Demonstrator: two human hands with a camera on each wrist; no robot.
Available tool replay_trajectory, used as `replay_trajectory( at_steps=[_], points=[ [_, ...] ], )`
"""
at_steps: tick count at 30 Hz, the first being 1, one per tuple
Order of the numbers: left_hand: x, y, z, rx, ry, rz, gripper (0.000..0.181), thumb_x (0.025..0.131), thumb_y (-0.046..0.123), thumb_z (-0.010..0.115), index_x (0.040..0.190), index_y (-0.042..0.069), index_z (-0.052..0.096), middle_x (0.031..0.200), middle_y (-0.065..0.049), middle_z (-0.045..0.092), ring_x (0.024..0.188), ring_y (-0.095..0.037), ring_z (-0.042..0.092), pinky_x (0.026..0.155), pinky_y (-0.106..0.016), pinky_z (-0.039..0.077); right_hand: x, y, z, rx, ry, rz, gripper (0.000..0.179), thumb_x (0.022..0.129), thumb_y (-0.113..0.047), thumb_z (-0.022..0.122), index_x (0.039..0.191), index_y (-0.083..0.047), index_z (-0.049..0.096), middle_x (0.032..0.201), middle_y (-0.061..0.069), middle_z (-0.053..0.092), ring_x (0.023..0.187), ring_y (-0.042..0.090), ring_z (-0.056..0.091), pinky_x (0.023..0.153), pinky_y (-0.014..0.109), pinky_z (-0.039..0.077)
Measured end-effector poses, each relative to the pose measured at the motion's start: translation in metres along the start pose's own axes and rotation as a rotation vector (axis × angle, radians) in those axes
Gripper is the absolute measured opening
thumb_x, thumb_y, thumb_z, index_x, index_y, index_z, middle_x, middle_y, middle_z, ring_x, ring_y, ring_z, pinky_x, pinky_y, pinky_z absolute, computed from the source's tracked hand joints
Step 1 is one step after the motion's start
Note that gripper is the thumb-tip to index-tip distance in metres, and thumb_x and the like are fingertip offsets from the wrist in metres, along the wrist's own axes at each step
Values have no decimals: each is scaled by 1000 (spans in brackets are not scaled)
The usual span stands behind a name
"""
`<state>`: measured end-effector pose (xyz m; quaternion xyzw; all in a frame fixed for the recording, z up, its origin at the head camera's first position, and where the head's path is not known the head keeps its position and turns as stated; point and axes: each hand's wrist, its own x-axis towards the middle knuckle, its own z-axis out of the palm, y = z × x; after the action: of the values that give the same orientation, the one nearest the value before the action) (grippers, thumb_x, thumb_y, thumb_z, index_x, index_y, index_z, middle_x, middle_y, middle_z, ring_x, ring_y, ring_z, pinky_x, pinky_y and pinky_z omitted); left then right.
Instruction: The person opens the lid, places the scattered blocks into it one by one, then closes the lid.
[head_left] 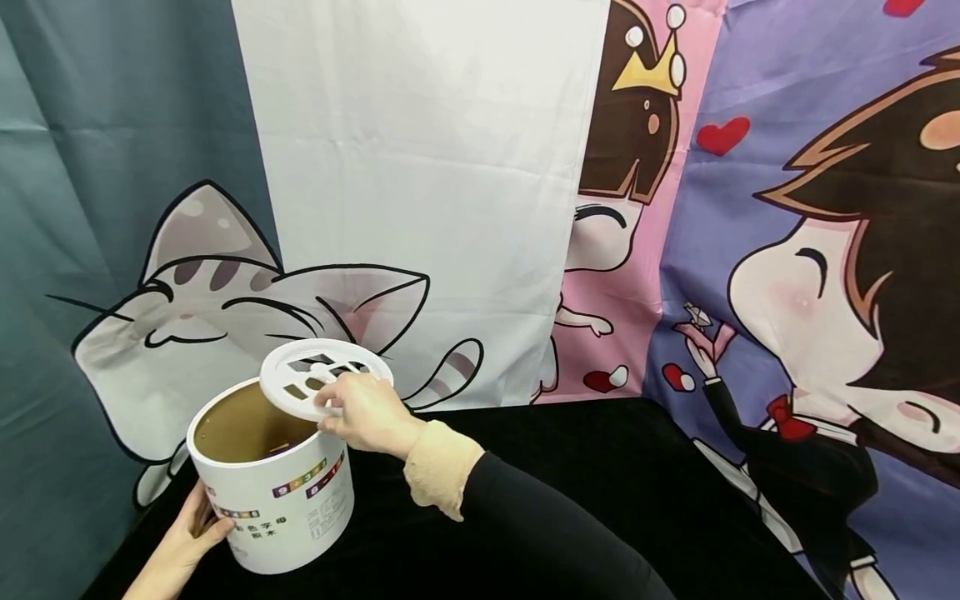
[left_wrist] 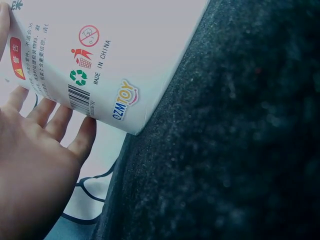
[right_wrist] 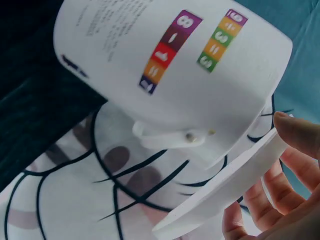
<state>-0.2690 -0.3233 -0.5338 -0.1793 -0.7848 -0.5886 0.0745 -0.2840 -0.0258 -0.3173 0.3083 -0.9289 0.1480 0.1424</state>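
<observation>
A white cylindrical toy bucket [head_left: 292, 508] with printed sums stands on the black cloth, its top uncovered and its inside gold-coloured. Something small and coloured shows inside, too hidden to name. My left hand [head_left: 183, 537] holds the bucket's left side; in the left wrist view its fingers [left_wrist: 82, 137] lie along the printed wall. In my right hand [head_left: 375, 417] is the round white lid [head_left: 288, 367] with cut-out shapes, pinched by its edge and tilted above the bucket's far right rim. The right wrist view shows the lid [right_wrist: 220, 195] edge-on between thumb and fingers.
Black cloth [head_left: 465, 492] covers the table and runs off to the right. Behind it hangs a cartoon curtain [head_left: 420, 150] with a cat and figures. A white handle [right_wrist: 165, 137] sticks out from the bucket's side in the right wrist view.
</observation>
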Motion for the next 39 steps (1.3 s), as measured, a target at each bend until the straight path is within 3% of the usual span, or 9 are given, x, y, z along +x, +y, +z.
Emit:
replay_trajectory(
  at_steps=[3,10,23,31,35,39],
  points=[
    [0,0,0,-2,-3,-7,81,105,12,46,156,25,-15,155,16,0,120,23,17,93,-3,21,3,-13,2,-15,-11,-13,29,83,-34,79,112,-31,74,97,-15,67,88,-5,55,74,18,42],
    [1,2,0,-24,-9,-61,81,105,15,46,155,26,-17,160,-9,-13,120,22,15,92,-3,21,7,-39,8,-44,-59,-64,33,83,-40,78,116,-36,72,101,-21,64,92,-6,52,80,24,41],
    [0,1,-2,37,-14,-48,80,106,16,45,154,29,-18,158,9,-9,118,23,16,90,-3,24,8,-48,25,-118,-149,-80,34,83,-45,76,116,-42,70,104,-25,58,97,-9,46,84,22,34],
    [1,0,-1,50,-13,-28,81,105,12,46,155,30,-16,149,23,4,115,25,20,89,-5,26,5,-51,30,-162,-177,-85,33,84,-45,74,117,-44,70,98,-27,53,103,-8,42,81,23,32],
    [1,0,-2,58,-14,-38,82,105,13,46,154,30,-17,151,20,3,114,25,21,88,-5,28,4,-51,32,-175,-179,-91,34,85,-46,74,118,-45,68,100,-27,52,102,-8,41,80,23,31],
    [2,2,-2,45,-20,-68,81,106,16,45,153,31,-19,158,8,-7,114,24,18,88,-4,26,3,-49,32,-168,-168,-101,33,86,-45,73,119,-44,69,104,-26,53,104,-8,41,80,22,31]
  ],
)
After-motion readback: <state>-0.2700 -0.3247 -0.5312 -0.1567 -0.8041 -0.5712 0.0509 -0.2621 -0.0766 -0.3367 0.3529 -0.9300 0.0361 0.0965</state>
